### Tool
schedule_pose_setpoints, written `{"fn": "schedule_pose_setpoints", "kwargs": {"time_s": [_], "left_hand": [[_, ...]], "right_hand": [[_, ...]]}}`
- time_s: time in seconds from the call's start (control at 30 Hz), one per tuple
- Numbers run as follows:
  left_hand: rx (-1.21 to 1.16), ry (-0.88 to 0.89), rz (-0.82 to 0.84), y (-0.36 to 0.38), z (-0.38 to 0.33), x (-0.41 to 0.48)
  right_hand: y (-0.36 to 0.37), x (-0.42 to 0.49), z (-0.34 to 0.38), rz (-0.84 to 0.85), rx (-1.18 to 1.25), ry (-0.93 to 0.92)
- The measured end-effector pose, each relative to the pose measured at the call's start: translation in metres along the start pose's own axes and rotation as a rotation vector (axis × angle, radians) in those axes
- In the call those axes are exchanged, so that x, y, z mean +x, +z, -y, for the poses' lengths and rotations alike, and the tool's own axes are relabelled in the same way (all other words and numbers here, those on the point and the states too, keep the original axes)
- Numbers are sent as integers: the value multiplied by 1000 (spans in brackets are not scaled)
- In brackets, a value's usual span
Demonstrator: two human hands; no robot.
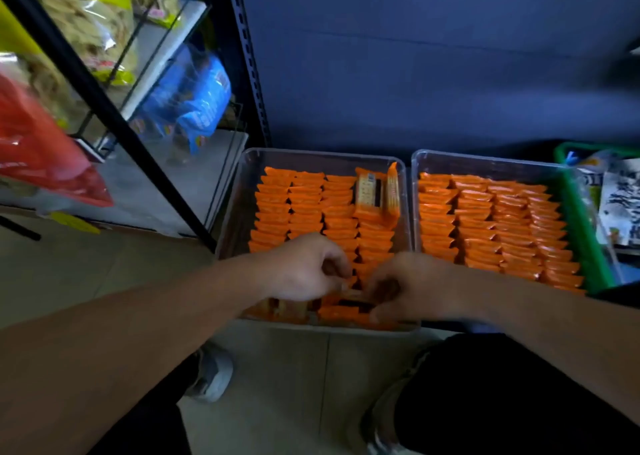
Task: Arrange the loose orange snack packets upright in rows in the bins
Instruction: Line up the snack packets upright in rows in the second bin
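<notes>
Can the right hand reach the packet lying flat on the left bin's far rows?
Probably yes: the flat packet lies on top in the open left bin, nothing over it. But the right hand seems to grip loose packets at the front.

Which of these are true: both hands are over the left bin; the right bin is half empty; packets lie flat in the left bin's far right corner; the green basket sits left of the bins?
Hands over left bin: true; left hand and right hand are at its near edge.
Right bin half empty: false; upright rows fill the right bin.
Corner holds flat packets: true.
Basket left: false; the green basket stands right of them.
</notes>
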State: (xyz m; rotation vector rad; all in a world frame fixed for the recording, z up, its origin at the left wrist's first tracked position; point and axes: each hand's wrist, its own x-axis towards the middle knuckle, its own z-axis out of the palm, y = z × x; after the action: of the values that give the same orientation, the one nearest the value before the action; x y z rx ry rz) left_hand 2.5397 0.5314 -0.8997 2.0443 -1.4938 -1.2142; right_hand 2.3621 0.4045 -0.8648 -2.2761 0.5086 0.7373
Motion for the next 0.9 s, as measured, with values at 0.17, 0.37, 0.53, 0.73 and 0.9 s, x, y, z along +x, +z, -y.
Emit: {"fn": "schedule_pose_setpoints", "kwargs": {"time_s": [0.17,0.37,0.53,0.73,0.9], "left_hand": [[34,-45,89,13,6,6],[97,-55,-55,29,17,7],[208,40,-36,30,20,6],[150,64,-110,14,13,2],[23,30,-238,-28,2,-14]], "right_hand": [[12,10,-19,-175,-343,-230],[12,14,-26,-228,-619,-176],[8,17,-14,-225,-714,-77],[6,17,-13,-236,-680,-56],[-2,15,-16,-368,-517,-42]]}}
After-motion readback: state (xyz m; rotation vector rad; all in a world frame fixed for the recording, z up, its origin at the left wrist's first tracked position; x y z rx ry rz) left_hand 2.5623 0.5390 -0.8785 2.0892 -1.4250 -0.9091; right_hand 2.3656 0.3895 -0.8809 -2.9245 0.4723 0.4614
